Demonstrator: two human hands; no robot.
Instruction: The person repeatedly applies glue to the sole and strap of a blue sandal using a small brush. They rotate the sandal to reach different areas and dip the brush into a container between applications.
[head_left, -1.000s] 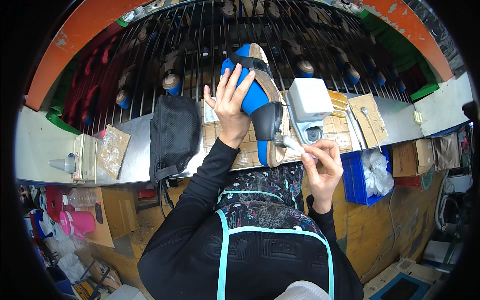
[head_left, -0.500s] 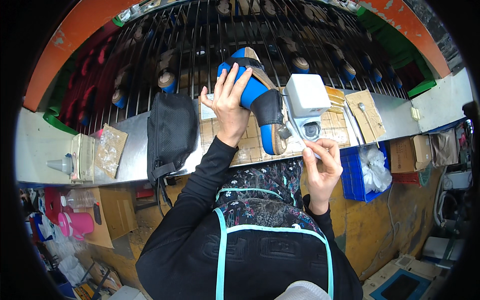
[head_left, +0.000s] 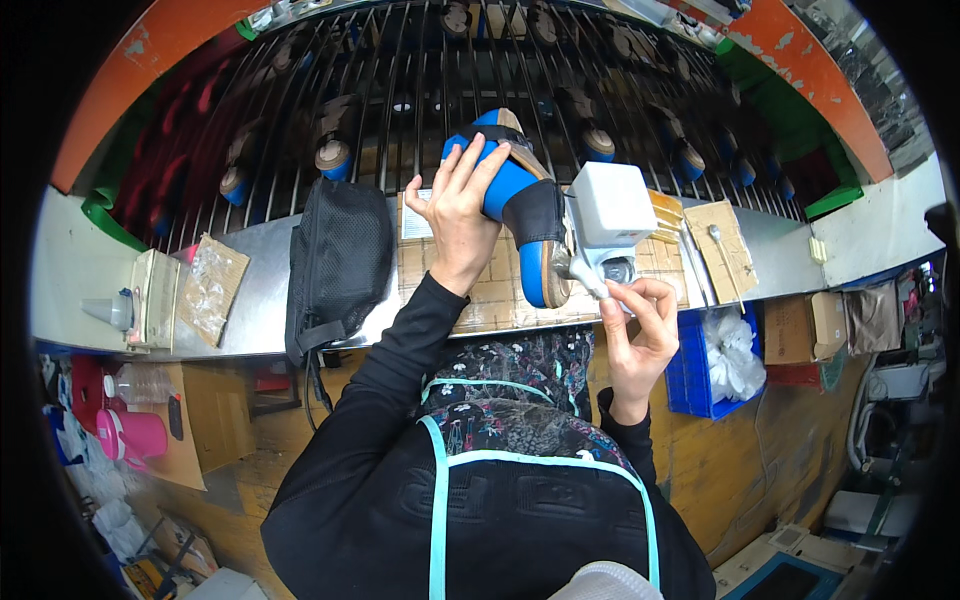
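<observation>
My left hand [head_left: 460, 218] is closed around a shoe on a blue last [head_left: 510, 187], with black straps and a tan sole along its right side. The toe end points toward me, over the cardboard-covered bench. A small brush with a pale handle [head_left: 590, 280] is pinched between the thumb and fingers of my right hand [head_left: 640, 335]. Its tip meets the sole near the toe, though the exact contact is hard to make out. Just right of the shoe stands a white container [head_left: 610, 200] with a round, dark-looking opening at its near side.
Beyond the bench, a rack of metal bars [head_left: 400, 110] carries several shoes on blue lasts. A black mesh bag [head_left: 342, 265] lies left of my arm. Cardboard with a thin stick [head_left: 722, 250] rests at right, above a blue crate [head_left: 690, 375] holding white plastic.
The whole view has shifted slightly. The brush has swung a little at the toe end of the sole, its handle now more slanted. My left hand keeps its hold on the shoe.
</observation>
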